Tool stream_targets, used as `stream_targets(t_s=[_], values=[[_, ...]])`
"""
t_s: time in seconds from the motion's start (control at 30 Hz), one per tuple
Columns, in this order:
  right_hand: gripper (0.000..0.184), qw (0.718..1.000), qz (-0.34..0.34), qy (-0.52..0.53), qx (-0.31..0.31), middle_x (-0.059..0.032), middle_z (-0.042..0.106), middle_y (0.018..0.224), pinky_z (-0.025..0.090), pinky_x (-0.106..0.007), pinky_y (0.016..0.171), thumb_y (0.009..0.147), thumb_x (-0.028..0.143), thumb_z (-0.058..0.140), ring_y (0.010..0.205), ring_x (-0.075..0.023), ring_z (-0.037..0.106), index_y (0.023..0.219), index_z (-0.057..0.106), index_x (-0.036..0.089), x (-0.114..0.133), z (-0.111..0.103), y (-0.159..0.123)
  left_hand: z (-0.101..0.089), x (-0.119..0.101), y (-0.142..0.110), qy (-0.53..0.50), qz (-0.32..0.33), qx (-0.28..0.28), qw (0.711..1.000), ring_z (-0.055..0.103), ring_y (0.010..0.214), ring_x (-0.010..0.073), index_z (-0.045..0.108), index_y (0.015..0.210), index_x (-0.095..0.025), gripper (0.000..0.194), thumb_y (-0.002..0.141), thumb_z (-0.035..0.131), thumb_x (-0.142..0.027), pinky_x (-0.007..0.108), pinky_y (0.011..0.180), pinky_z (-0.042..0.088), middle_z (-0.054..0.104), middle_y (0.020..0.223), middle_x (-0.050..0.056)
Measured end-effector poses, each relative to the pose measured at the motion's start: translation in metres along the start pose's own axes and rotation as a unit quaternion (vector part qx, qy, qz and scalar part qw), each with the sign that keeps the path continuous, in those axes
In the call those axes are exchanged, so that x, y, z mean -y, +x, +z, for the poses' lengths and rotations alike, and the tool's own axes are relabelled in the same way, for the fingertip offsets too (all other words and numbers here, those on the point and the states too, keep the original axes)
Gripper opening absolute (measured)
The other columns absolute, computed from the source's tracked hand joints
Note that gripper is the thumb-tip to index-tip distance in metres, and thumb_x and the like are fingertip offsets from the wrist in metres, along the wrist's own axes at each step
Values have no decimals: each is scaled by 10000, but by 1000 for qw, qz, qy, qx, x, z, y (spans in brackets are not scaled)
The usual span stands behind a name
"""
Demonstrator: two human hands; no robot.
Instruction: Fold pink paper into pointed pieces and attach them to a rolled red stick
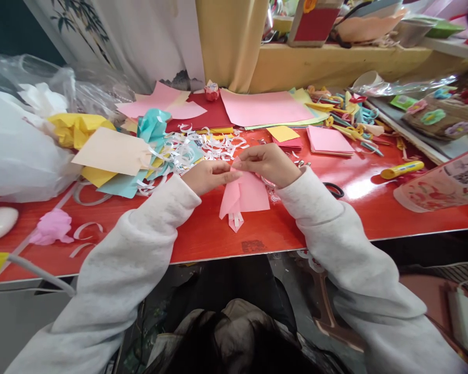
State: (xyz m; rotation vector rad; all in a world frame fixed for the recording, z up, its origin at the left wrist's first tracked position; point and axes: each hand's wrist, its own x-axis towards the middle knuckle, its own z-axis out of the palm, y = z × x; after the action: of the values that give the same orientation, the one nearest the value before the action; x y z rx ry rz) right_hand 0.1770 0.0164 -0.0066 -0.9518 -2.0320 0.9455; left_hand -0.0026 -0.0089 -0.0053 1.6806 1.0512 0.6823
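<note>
Both of my hands meet over a pink sheet of paper (253,195) near the front of the red table. My left hand (208,175) pinches the paper's upper left edge between thumb and fingers. From the other side my right hand (269,162) grips the top of the same paper, its fingertips touching those of the left. The left part of the sheet curls over into a fold. Below it lies a small folded pink paper piece (236,222) with a pointed end, partly covered by the sheet.
White paper shreds (214,145) lie behind my hands. Pink paper squares (329,140) are stacked at the right, near black scissor handles (334,190). A yellow glue stick or marker (402,170) and a pink printed cup (440,182) stand farther right. A white plastic bag (23,150) bulges at the left.
</note>
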Motion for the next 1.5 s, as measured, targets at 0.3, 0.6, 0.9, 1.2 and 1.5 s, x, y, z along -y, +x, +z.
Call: stream_targets(t_s=[0.3, 0.6, 0.9, 1.2, 1.5], values=[[225, 998, 53, -4, 20, 2, 527, 633, 311, -224, 513, 704, 334, 637, 572, -71, 417, 742, 614, 113, 6, -3, -2, -2, -6, 1, -116, -61, -116, 985, 571, 432, 103, 556, 733, -123, 252, 644, 714, -299, 209, 431, 474, 594, 533, 1], [173, 999, 31, -28, 9, -9, 582, 697, 364, -236, 586, 711, 260, 612, 639, -89, 473, 807, 652, 122, 4, -5, -3, -3, -6, -1, -99, -49, -134, 985, 600, 480, 109, 584, 690, -130, 221, 635, 722, -294, 209, 467, 510, 605, 542, 1], [332, 957, 88, 178, -212, -31, 585, 880, 482, -235, 666, 684, 397, 646, 778, -107, 574, 912, 542, 179, 2, -11, 4, -5, -7, -2, -152, -24, -252, 955, 654, 581, 123, 657, 894, -135, 208, 689, 649, -170, 249, 633, 571, 655, 635, 6], [480, 930, 169, 325, 38, -80, 640, 770, 547, -268, 659, 710, 615, 516, 759, -150, 638, 840, 571, 157, 22, 12, -3, -10, 3, 1, -208, 34, -351, 912, 675, 780, 135, 617, 950, -181, 212, 745, 611, -237, 239, 761, 558, 690, 854, 14], [212, 922, 163, 331, -119, -25, 640, 649, 507, -182, 511, 766, 338, 585, 513, -63, 578, 696, 551, 141, 10, 20, -1, 11, -11, -3, -145, 14, -288, 946, 670, 712, 143, 637, 882, -140, 186, 719, 633, -229, 281, 708, 564, 661, 786, 19]])
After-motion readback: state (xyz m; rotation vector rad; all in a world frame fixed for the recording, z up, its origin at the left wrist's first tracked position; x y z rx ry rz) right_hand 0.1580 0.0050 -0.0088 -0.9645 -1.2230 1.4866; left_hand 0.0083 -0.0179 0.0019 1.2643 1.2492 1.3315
